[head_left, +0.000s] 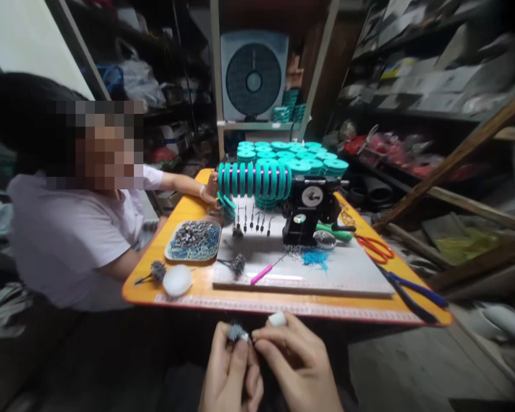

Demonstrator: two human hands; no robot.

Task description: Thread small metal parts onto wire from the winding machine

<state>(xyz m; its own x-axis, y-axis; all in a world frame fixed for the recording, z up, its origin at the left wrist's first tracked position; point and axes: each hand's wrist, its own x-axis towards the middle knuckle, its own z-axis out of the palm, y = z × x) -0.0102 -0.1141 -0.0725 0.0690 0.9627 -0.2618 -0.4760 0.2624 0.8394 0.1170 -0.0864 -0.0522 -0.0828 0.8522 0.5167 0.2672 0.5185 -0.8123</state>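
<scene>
In front of the table edge, my left hand (228,375) is closed on a small grey-blue bristly cluster (236,331) with a white bit at its lower side. Close beside it, my right hand (302,363) pinches thumb to forefinger at a thin dark piece by the cluster; its exact kind is too small to tell. A white cover (277,319) sits on one finger of this hand. On the board (347,283) beyond lie a pink-handled pick (262,273), a similar dark bristly cluster (238,265) and a heap of blue strands (315,258).
Left, a person (81,229) reaches toward a black stand (302,214) carrying green spools (255,180). A tray of metal pieces (171,254), a white round container (177,280) and another cluster (158,270) occupy the left. Orange scissors (375,249) and blue-handled pliers (416,294) lie right.
</scene>
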